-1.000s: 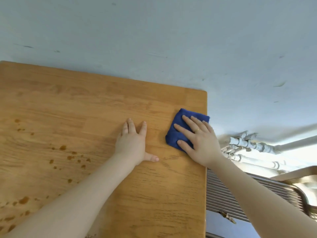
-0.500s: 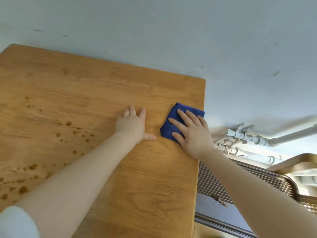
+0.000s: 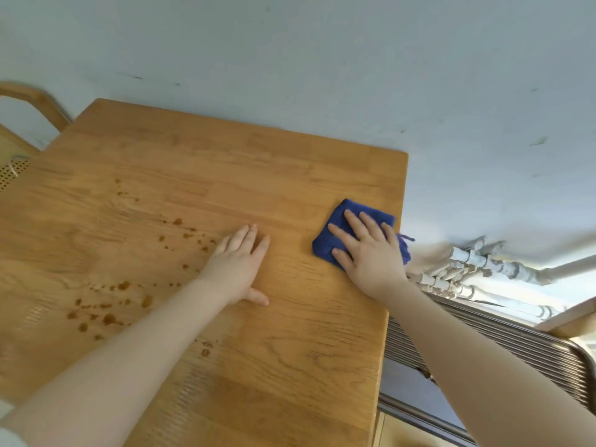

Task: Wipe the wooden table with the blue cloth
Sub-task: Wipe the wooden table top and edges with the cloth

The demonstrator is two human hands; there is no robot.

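Pressing flat w/ spread fingers, right hand point(image 3: 371, 253) covers the blue cloth point(image 3: 329, 243) near the surface point(image 3: 290, 366) right edge. Cloth looks soft, light, floppy, folded; best handled palm-down, not pinched. Left hand point(image 3: 237, 269) lies flat, fingers together, just beside cloth, apart from it. Brown spots point(image 3: 109, 317) sit further left, well apart.
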